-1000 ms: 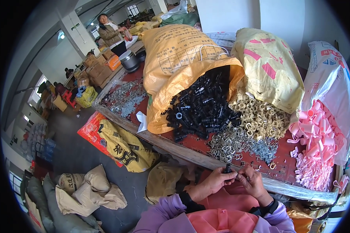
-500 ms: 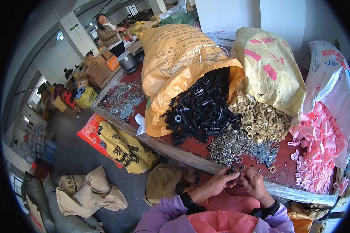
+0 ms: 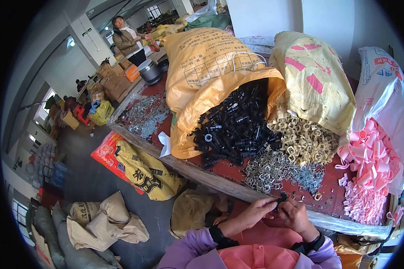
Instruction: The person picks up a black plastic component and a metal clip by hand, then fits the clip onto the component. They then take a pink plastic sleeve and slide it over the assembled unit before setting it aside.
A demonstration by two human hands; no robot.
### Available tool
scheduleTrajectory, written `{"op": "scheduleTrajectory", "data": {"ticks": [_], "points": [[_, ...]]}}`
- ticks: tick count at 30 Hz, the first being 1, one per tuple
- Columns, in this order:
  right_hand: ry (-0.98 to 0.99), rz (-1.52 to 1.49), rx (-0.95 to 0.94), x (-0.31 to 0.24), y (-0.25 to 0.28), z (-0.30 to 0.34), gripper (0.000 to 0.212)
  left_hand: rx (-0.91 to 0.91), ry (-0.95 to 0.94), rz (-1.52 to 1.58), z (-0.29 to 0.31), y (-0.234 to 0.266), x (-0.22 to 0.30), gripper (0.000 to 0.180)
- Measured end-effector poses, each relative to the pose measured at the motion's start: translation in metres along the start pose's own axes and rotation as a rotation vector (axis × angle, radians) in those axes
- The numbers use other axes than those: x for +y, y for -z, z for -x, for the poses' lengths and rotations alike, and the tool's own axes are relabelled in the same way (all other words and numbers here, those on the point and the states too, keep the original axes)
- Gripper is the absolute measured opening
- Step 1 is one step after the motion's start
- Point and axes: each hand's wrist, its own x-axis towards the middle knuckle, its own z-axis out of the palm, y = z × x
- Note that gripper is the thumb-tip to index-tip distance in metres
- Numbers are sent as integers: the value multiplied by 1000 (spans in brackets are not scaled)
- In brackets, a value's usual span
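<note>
We find both hands meeting at the near edge of the bench (image 3: pixel 332 197). The left hand (image 3: pixel 251 215) and right hand (image 3: pixel 296 214) each have their grip clamped on one small black part (image 3: pixel 281 198) — held between them, just above the bench edge. Just beyond lies a heap of silver metal clips (image 3: pixel 274 168). Farther off, black plastic fittings (image 3: pixel 238 127) spill from an orange sack (image 3: pixel 211 71); cream rings (image 3: pixel 303 139) lie right of these, pink tubes (image 3: pixel 368 166) at far right.
</note>
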Motion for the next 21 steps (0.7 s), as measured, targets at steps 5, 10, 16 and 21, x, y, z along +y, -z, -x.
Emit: {"op": "scheduleTrajectory", "data": {"ticks": [5, 10, 16, 21], "points": [[9, 44, -19, -1, 1, 1, 13, -70, 10, -148, 1, 1, 0, 37], [-31, 54, -62, -2, -1, 1, 24, -95, 14, -157, 2, 1, -4, 36], [-61, 61, -44, -5, -5, 0, 25, -97, 34, -150, 2, 6, -6, 35], [-115, 35, -42, 0, -10, 4, 19, -106, 51, -108, 3, 9, -7, 32]]}}
